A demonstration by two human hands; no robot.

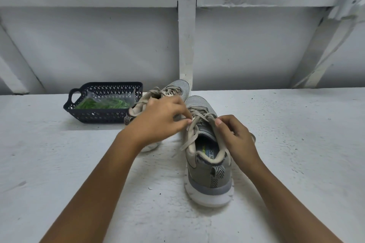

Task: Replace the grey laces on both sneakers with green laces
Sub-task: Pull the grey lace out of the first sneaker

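Grey laces [194, 130], near sneaker [209, 175]!
Left hand [158, 120] and right hand [235, 138] each pinch a strand; other sneaker [177, 87] half-hidden behind it, basket [94, 115] of green laces [94, 104] farther left.

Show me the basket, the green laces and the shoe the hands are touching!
basket [98, 115]: head view, on its front wall.
green laces [92, 104]: head view, middle of the bundle inside the basket.
near sneaker [209, 180]: head view, on its heel.

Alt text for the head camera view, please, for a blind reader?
The left hand and right hand pinch the grey laces of the nearer sneaker on a white table. The other sneaker and a dark basket of green laces sit behind.
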